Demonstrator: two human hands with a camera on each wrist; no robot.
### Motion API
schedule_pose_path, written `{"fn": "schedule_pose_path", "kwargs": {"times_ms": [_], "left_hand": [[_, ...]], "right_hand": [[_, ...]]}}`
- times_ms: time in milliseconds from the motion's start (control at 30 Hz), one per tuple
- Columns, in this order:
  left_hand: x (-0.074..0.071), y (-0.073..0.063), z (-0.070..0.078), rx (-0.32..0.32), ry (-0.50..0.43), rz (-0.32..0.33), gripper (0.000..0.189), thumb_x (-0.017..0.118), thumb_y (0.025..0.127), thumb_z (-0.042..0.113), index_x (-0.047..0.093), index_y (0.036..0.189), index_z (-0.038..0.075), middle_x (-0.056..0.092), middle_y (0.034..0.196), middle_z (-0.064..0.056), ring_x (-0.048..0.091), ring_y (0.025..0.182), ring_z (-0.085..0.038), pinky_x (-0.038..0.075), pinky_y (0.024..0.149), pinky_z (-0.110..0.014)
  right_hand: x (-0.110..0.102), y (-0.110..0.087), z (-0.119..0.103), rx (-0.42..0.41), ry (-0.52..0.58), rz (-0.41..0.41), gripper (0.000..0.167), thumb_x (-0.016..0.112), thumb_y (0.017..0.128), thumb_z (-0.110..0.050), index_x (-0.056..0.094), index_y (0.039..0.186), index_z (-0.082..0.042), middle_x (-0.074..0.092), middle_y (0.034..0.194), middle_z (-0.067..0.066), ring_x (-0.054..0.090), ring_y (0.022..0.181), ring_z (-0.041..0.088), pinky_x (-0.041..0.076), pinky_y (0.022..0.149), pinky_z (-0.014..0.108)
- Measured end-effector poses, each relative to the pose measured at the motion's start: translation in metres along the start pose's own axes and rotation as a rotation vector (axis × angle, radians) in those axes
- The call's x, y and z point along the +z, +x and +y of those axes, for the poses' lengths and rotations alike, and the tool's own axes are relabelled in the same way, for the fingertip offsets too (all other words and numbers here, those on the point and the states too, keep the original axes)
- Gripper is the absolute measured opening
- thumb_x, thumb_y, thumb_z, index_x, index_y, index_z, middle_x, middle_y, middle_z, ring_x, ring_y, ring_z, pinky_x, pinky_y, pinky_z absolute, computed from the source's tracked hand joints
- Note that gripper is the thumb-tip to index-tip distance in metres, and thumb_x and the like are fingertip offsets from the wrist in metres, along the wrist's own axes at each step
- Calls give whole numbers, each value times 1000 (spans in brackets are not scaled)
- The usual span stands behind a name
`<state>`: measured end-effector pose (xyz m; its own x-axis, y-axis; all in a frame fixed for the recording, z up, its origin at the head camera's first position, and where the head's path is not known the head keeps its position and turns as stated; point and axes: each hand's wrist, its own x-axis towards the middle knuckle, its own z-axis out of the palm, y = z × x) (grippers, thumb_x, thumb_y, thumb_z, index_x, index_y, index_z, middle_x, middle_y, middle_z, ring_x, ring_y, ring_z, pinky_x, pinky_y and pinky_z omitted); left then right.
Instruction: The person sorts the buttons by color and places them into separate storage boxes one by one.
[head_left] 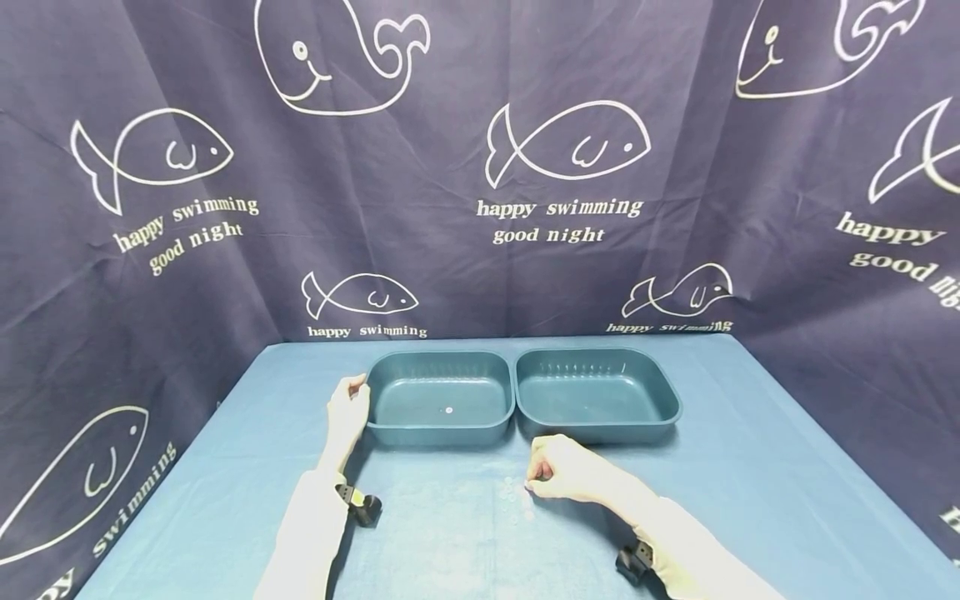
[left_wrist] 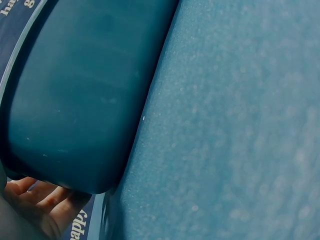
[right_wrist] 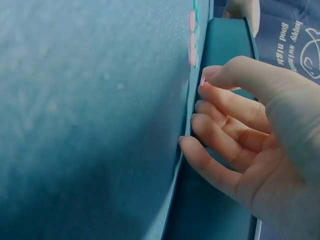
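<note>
In the right wrist view, a tiny pink piece (right_wrist: 202, 80) is pinched between thumb and forefinger of my right hand (head_left: 566, 468); its kind is unclear. Beside these fingertips, more small flat pieces (right_wrist: 192, 47), pink and turquoise, lie on the cloth; from the head they look pale and faint (head_left: 512, 493). My left hand (head_left: 348, 407) rests against the outer left end of the left teal bin (head_left: 442, 435), its fingers (left_wrist: 60, 202) fairly straight and their tips partly hidden by the bin. A small whitish piece (head_left: 448, 410) lies inside that bin.
A second teal bin (head_left: 600, 432) stands close against the left one, just beyond my right hand. Light blue cloth (head_left: 435, 517) covers the table. Dark curtains (head_left: 450, 250) with white fish drawings hang behind and at both sides. Each wrist carries a small black camera (head_left: 636, 563).
</note>
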<state>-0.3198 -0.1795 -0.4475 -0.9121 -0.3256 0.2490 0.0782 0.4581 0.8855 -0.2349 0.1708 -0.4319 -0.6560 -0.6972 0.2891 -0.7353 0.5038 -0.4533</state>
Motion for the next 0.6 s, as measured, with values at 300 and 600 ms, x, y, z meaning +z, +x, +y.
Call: {"fn": "schedule_pose_path", "kwargs": {"times_ms": [300,600], "left_hand": [[1,0,-1,-1,-1,2,32,44,94,9,52,123,-3,55,125,-25,51,119,-39,38,103,-49],[1,-1,0,-1,-3,5,33,44,93,9,53,123,-3,55,125,-25,51,119,-38,39,103,-49]], "right_hand": [[-4,-4,-1,13,95,68,4,71,75,-13,70,78,-13,55,70,0,49,63,3,42,57,12],[-14,-6,-6,56,155,74,9,71,75,-13,64,82,-13,60,75,-2,56,67,9,49,59,21]]}}
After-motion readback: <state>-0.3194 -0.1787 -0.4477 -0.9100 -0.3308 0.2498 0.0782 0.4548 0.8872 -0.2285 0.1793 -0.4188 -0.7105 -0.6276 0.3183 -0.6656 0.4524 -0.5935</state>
